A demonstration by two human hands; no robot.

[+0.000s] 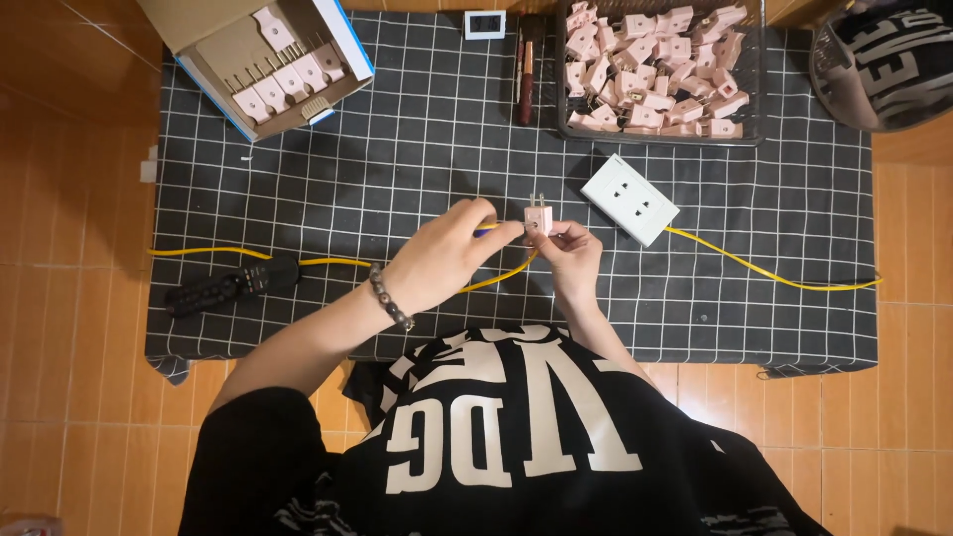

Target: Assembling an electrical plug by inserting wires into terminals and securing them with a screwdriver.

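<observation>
Over the black white-gridded cloth mat (pixel 298 179), held a small pink plastic two-pin plug (pixel 537 218), pinched in the right hand (pixel 571 253) and the left hand (pixel 442 253), pins upward. Just beside, lay a white rectangular wall socket (pixel 629 200) on a yellow cable (pixel 774 273). Beyond, stood a dark wire basket (pixel 759 89) of pink plugs.

black top, large white lettering | short black sleeves | dark bead bracelet (pixel 390 297) on left wrist
</observation>
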